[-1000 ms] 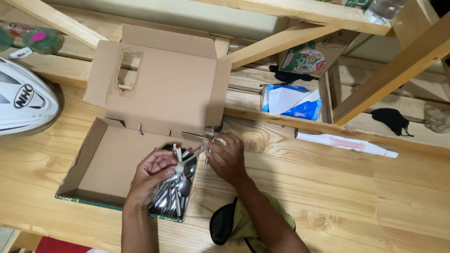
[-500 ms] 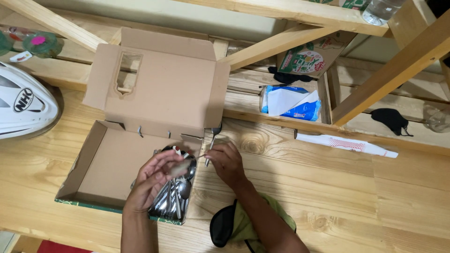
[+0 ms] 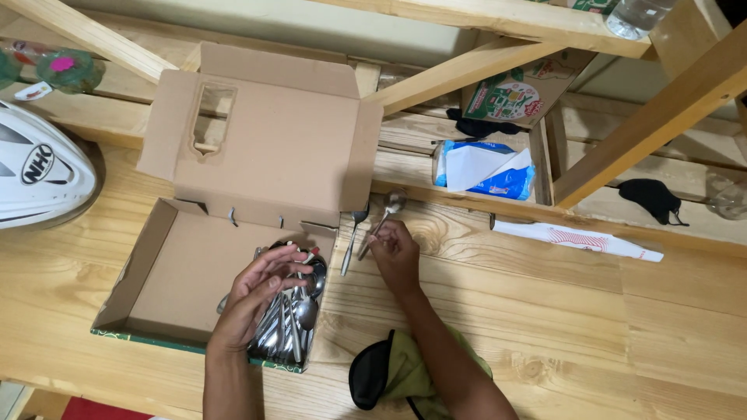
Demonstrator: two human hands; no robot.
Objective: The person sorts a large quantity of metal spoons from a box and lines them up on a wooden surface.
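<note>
The right hand (image 3: 394,253) pinched the handle of a spoon (image 3: 383,222) between its fingertips. The spoon lay on the wooden bench (image 3: 545,311), with its bowl pointing away toward the far edge and its handle running back to the hand. A fork (image 3: 352,237) lay just beside it on the left, almost in the same line, with its prongs at the far end. The fork sat close to the right wall of the open cardboard box (image 3: 187,272).

The left hand (image 3: 257,292) reached into the near right corner of the box. Its fingers were loosely spread over a pile of shiny spoons (image 3: 292,319), touching the top ones. I could not tell if it held any one of them.

The right hand was the nearer hand to the spoon and fork on the bench. To the right of them the bench was bare wood, with lots of room. A raised wooden ledge ran along the far edge, just past the spoon's bowl. A dark and green cloth (image 3: 389,373) lay at the near edge, under the right arm. A white helmet (image 3: 39,171) sat at the far left.
</note>
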